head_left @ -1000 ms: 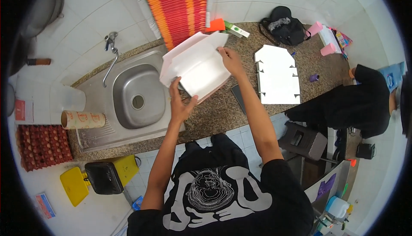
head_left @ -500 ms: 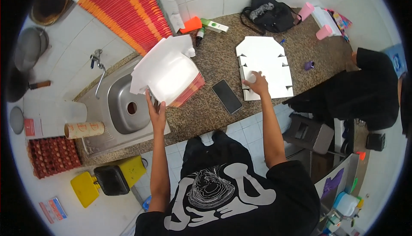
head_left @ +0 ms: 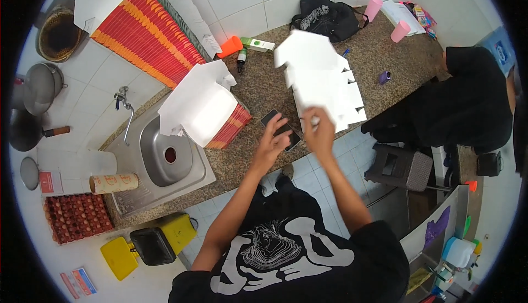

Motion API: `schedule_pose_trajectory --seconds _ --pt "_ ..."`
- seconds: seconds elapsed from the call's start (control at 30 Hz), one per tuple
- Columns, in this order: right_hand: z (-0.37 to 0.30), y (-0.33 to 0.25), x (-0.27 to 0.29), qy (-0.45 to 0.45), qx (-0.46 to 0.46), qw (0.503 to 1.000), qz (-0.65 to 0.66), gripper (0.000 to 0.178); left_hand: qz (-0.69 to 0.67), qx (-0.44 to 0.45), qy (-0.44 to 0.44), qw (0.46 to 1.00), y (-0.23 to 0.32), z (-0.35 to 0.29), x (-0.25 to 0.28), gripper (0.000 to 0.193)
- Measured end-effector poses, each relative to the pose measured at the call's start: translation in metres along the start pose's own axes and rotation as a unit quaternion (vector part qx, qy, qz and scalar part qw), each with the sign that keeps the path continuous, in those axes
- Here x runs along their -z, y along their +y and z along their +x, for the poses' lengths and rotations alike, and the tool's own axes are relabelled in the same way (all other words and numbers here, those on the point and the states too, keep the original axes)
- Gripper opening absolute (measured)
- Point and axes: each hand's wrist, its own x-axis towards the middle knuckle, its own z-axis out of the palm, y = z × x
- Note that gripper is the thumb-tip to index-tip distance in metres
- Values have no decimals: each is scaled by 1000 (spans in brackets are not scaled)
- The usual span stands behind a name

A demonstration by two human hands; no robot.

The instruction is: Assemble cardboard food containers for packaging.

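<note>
A flat white pizza box blank (head_left: 319, 77) with notched edges lies on the speckled counter, its far-left part lifted and slightly blurred. My right hand (head_left: 320, 131) is at its near-left corner, fingers curled in a pinch on the edge; motion smears the fingertips. My left hand (head_left: 270, 146) hovers over a dark phone (head_left: 281, 130), fingers apart and holding nothing. Left of the phone sits a stack of folded boxes (head_left: 230, 129) with red printed sides, a white blank (head_left: 201, 102) on top with its flaps raised.
A steel sink (head_left: 165, 154) with a tap (head_left: 125, 105) is at left. Tall piled red-and-orange boxes (head_left: 151, 30) stand behind. An orange cup (head_left: 230, 46), black bag (head_left: 324, 19) and pink cups (head_left: 400, 31) line the back. Another person in black (head_left: 476, 99) stands at right.
My left hand has left the stacked blank and moved right, over the phone. My right hand has gone from lying on the flat blank to pinching its near edge; the blank has shifted and lifted.
</note>
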Motion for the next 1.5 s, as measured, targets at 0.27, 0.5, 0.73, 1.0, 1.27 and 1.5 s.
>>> schedule_pose_trajectory --seconds 0.27,0.5,0.73,1.0,1.27,1.5 --pt "-74 52 52 -10 -43 981 -190 78 198 81 27 976 -30 -52 55 40" --pt "-81 2 81 -157 -194 963 99 17 368 38 107 923 -13 -103 50 85" --pt "-145 -95 66 -486 45 868 87 65 120 231 30 965 35 -178 17 60" --pt "-159 -118 61 -590 224 775 6 109 -153 112 294 937 64 -258 40 38" --pt "-263 -161 4 -475 148 846 194 61 -182 -74 342 919 58 -339 80 16" --pt "-332 -221 -7 -407 340 837 136 43 -256 -150 425 855 28 -407 114 7"
